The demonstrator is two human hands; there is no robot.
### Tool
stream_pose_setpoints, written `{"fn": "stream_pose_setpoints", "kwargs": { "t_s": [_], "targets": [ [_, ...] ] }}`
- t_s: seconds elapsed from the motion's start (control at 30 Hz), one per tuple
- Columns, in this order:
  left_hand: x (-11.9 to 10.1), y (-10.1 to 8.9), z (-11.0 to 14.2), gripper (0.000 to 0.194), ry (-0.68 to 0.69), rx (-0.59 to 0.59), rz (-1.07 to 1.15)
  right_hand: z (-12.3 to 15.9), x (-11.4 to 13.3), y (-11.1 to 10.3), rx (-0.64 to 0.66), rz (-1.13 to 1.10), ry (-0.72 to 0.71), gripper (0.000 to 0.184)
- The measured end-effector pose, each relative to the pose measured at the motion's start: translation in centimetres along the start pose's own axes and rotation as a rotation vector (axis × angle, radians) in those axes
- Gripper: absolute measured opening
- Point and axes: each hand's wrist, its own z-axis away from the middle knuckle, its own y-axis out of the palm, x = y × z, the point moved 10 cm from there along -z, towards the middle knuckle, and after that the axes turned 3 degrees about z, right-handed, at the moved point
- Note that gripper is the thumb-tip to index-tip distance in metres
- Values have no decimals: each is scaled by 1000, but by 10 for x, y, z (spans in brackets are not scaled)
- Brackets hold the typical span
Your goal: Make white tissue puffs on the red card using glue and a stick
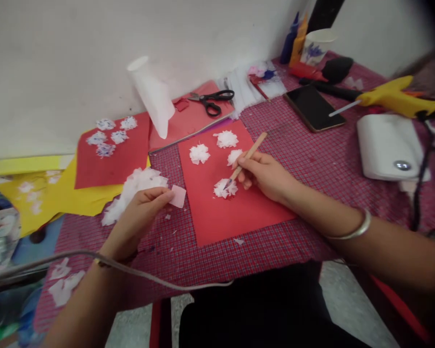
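My right hand [264, 173] grips a wooden pencil [247, 158] like a pen, its tip pressed into a white tissue flower [224, 188] on a red paper sheet [224, 212]. Three more white tissue flowers [199, 153] lie further back on the same sheet. My left hand [142, 215] pinches a small pale pink tissue square [178, 196] just left of the red sheet. A heap of white tissue pieces [136, 186] lies right behind that hand.
A checked red cloth [304, 150] covers the table. Another red sheet [112, 154] with flowers, yellow paper [61, 195], scissors [212, 100], a white paper roll [152, 96], a phone [313, 108], a yellow glue gun [397, 99], a white box [387, 145] and bottles [296, 38] surround the work. A cable [130, 268] crosses my left wrist.
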Motion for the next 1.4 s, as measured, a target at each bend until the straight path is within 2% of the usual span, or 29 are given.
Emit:
{"fn": "stream_pose_setpoints", "kwargs": {
  "t_s": [0.1,0.27,0.43,0.8,0.93,1.03,1.13,1.4],
  "targets": [
    [4,25,-6,15,-20,54,34,3,6,5,35,-14,-51,18],
    [-6,60,-11,14,-17,52,228,17,24,27,219,29,-204,22],
    [-9,82,-9,11,-15,97,273,25,30,37,288,104,-245,27],
    [0,81,-8,11,-49,92,316,24,28,33,234,159,-253,21],
    [6,80,-7,6,-111,89,428,25,30,34,239,135,-267,21],
    [4,85,-6,6,-140,166,559,24,32,33,239,67,-278,21],
    [-6,90,-6,16,-91,224,628,23,34,32,253,-25,-290,23],
    [-31,85,-17,16,58,36,624,17,37,28,251,-195,-274,25]
  ]
}}
